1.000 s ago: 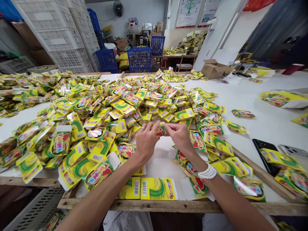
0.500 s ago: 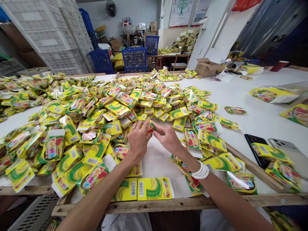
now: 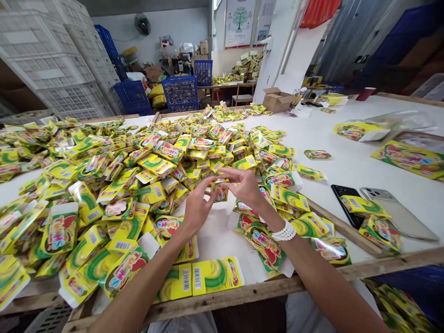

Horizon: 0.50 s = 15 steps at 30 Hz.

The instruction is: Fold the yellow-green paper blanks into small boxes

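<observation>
The left hand point(image 3: 197, 208) and right hand point(image 3: 244, 187) were close together above the white-topped table point(image 3: 388, 122), with a small yellow packet point(image 3: 220, 190) between them. The right hand's fingers point(image 3: 231, 175) arched over the packet, and the left hand's fingertips point(image 3: 210, 182) reached its upper edge, but I couldn't tell how firmly either hand held it. A white beaded bracelet point(image 3: 284, 230) circled the right wrist. Below the hands lay flat yellow barcoded cards point(image 3: 208, 280), and a large heap of yellow-and-green packets point(image 3: 156, 162) covered the table's left side. To the right, a clear plastic bag point(image 3: 409, 121) lay with a packet point(image 3: 360, 131) at its mouth, near a black phone point(image 3: 347, 203) and a silver phone point(image 3: 398, 213). Farther back stood an open cardboard box point(image 3: 277, 100) and a blue mesh crate point(image 3: 180, 91), with its contents too dim to identify. White plastic crates point(image 3: 58, 60) rose in stacks at the left, beside a blue crate point(image 3: 132, 97). More packets point(image 3: 398, 300) lay below the table at the lower right.
</observation>
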Tool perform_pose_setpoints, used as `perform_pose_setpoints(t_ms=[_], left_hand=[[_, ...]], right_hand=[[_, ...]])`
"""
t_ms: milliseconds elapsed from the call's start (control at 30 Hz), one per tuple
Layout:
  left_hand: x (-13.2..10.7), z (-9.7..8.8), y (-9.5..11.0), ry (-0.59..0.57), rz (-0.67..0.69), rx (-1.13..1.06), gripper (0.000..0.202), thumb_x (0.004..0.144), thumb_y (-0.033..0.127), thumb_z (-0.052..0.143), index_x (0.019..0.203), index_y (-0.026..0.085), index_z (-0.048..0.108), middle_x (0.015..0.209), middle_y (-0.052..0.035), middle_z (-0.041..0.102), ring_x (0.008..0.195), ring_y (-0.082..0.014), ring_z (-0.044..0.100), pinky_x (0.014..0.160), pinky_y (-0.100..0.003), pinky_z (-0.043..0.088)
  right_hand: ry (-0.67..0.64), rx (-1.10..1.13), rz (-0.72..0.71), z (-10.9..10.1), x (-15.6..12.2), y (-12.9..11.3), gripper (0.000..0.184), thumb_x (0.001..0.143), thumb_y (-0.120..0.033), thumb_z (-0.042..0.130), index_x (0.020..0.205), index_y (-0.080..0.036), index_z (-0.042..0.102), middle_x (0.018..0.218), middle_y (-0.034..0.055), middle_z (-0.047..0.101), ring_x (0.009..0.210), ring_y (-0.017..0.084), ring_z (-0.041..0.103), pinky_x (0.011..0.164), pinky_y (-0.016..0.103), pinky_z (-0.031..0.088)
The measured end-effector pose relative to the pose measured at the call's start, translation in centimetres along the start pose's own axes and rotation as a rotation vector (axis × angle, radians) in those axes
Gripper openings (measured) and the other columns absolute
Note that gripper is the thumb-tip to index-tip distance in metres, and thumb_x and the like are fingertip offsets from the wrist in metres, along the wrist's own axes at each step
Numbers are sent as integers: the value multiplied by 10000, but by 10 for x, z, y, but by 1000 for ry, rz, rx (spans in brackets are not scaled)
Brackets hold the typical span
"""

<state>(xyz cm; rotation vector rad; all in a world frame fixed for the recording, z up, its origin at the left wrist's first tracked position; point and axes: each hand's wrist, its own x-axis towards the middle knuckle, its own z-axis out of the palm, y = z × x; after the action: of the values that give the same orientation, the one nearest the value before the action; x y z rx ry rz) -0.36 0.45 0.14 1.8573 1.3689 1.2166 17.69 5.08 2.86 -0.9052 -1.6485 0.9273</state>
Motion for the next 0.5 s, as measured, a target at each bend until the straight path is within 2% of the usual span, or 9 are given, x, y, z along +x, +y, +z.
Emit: perform_pose_setpoints(t_ms=[100,200,333,500], left_hand=[[-2,-1,0,52,30,79,267,1042,321,618,1295,303,702,1191,-17,806,923,-172,781,707,-235,557],[-4,0,-3,92,18,127,210,1051,328,616,1229,287,719,1038,-9,809,861,-176,764,699,-245,535],[-4,0,-4,61,38,169,160,1058,333,600,1118,266,733,900,-1,792,776,-174,732,694,-258,523],[-4,2,-1,150,43,121,146,1037,324,591,996,228,693,957,-29,790,840,-176,749,683,-252,553]], right_hand=[[-58,-209,-81,2,-3,-3,417,821,-138,746,1225,-184,838,1215,97,824,1151,307,799,1039,419,628],[-117,-404,-48,6,-5,-5,334,884,-113,723,1177,-202,857,1187,96,833,1071,307,816,976,412,629],[-206,-540,-29,9,-7,-7,301,900,-99,737,1133,-237,869,1129,81,848,1000,297,822,908,382,620],[-70,-453,-56,10,-8,-9,325,873,-98,761,1151,-232,866,1187,84,836,1074,297,814,962,367,616]])
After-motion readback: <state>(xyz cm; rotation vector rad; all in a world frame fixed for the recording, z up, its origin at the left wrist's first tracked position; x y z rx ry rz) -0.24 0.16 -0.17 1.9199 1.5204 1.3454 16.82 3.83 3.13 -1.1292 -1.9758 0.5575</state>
